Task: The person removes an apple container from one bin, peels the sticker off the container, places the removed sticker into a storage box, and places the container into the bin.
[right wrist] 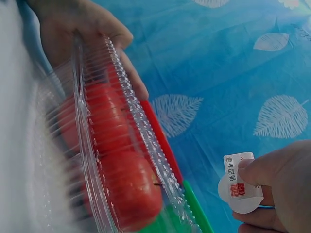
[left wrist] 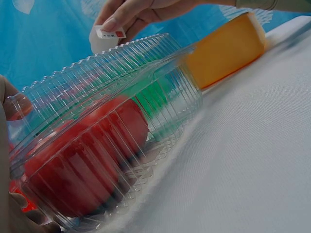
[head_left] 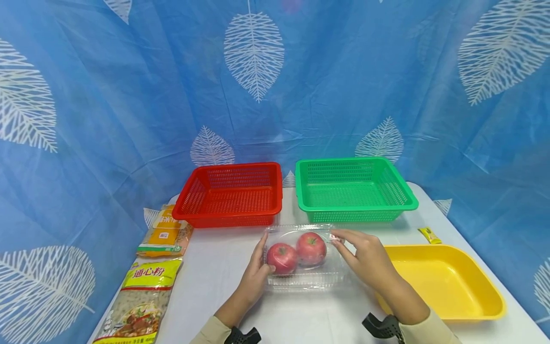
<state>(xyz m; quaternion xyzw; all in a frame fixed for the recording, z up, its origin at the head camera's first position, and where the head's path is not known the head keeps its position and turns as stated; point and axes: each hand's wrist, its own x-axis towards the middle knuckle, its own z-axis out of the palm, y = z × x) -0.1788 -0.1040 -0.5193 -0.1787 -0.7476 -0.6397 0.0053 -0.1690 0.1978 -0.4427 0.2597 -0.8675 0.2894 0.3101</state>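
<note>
A clear plastic clamshell box (head_left: 301, 282) with ridged sides holds two red apples, one left (head_left: 282, 258) and one right (head_left: 311, 248). My left hand (head_left: 253, 277) grips the box's left end, its thumb on the near side. By the right end, my right hand (head_left: 365, 255) pinches a small white round piece (right wrist: 240, 191) with a printed label and a red square. In the left wrist view the same white piece (left wrist: 104, 42) appears beyond the box's far end. The lid lies over the apples; whether it is latched I cannot tell.
Behind the box stand a red basket (head_left: 234, 222) and a green basket (head_left: 356, 216). A yellow tub (head_left: 438, 277) and a small yellow packet (head_left: 429, 235) lie to the right. At left are an orange food bag (head_left: 165, 234) and a pasta bag (head_left: 143, 296).
</note>
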